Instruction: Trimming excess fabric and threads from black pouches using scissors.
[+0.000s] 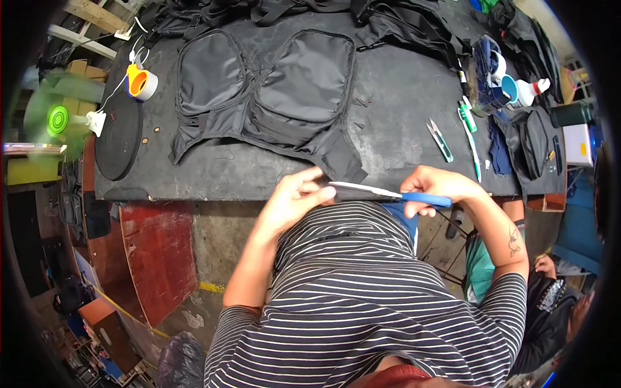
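Observation:
My right hand (440, 189) grips a pair of scissors (427, 198) by the blue handles at the table's front edge. Their blades point left and look parted, with the upper blade's tip close to my left thumb. My left hand (299, 199) is closed in a pinch beside that tip. Something dark shows at its fingertips, too blurred to name. Just beyond, a black sewn bag panel (301, 84) with two zipped pockets lies flat, its lower corner reaching toward my left fingers.
Thread snips (440, 141), a toothbrush (474, 145) and a clear bin of supplies (488, 71) lie right. A tape roll (141, 84) and coiled black webbing (119, 139) sit left, near a green fan (58, 120). Black fabric (414, 29) heaps behind. Another person (550, 310) is at lower right.

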Available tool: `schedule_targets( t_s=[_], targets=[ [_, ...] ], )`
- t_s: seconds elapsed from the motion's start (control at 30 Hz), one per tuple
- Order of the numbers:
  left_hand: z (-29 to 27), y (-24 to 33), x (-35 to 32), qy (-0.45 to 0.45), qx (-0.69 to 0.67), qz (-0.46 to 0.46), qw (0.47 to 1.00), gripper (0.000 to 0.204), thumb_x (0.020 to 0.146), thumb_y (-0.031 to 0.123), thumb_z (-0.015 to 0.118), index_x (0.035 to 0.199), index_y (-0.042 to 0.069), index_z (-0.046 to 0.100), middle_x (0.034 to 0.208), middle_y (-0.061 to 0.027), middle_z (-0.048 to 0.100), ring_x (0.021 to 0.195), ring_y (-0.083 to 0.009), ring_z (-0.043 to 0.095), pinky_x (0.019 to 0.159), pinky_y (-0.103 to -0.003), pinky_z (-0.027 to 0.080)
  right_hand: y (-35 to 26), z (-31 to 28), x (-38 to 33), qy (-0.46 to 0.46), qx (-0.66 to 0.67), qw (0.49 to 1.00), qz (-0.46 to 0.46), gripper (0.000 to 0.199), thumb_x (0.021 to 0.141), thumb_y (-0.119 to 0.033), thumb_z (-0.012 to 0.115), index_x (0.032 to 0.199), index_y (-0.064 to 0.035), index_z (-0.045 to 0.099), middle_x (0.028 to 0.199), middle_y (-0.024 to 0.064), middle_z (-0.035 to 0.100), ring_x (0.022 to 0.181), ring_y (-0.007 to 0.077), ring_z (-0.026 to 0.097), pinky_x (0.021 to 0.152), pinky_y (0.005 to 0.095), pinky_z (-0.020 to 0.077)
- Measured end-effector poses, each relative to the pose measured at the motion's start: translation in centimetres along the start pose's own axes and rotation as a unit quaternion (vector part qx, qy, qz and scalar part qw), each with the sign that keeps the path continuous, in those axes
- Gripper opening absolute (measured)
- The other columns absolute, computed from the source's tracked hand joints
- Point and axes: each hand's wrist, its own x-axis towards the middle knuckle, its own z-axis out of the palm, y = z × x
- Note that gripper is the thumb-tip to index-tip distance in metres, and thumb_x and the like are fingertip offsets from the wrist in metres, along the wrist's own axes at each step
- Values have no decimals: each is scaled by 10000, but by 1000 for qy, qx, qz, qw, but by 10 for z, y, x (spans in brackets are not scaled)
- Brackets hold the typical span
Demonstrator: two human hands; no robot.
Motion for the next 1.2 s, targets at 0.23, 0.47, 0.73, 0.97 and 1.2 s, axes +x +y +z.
schedule_targets(
  t_s=[0.23, 0.47, 0.73, 0.97, 1.2],
  targets=[
    [-74, 70, 25, 229, 534, 328, 745, 470, 746, -60, 544, 1179, 111, 603, 1137, -154, 598, 1138, -301, 522, 943, -381, 413, 57, -19, -19, 158, 171, 954, -191, 595, 704, -554, 726, 735, 18, 563, 572, 35, 568, 438, 85, 534, 402, 183, 420],
    [-83, 87, 64, 24, 708, 291, 644, 223, 617, 184, 747, 748, 70, 607, 741, -46, 562, 782, -252, 529, 710, -364, 398, 100, 10, -3, 236, 238, 903, -269, 440, 846, -444, 633, 787, -10, 597, 597, 34, 577, 506, 93, 552, 462, 204, 444],
    [6, 118, 47, 314, 476, 386, 725, 219, 766, 87, 679, 656, 33, 498, 631, -85, 471, 573, -242, 476, 557, -347, 380, 120, 20, -2, 339, 337, 831, -284, 427, 897, -420, 566, 796, -5, 581, 625, 64, 570, 494, 134, 527, 468, 235, 430],
    [17, 69, 124, 331, 457, 375, 736, 214, 766, 138, 681, 679, 35, 514, 624, -83, 499, 635, -281, 518, 597, -381, 409, 99, 42, 4, 284, 307, 887, -197, 451, 890, -452, 568, 789, -14, 598, 614, 39, 577, 497, 100, 555, 467, 209, 448],
    [37, 41, 85, 120, 250, 215, 936, 141, 818, 140, 665, 784, 22, 595, 629, -14, 537, 553, -74, 459, 520, -229, 383, 100, 56, 11, 294, 365, 863, -185, 398, 883, -410, 599, 809, -19, 593, 622, 34, 582, 507, 103, 550, 474, 207, 434]
  ],
)
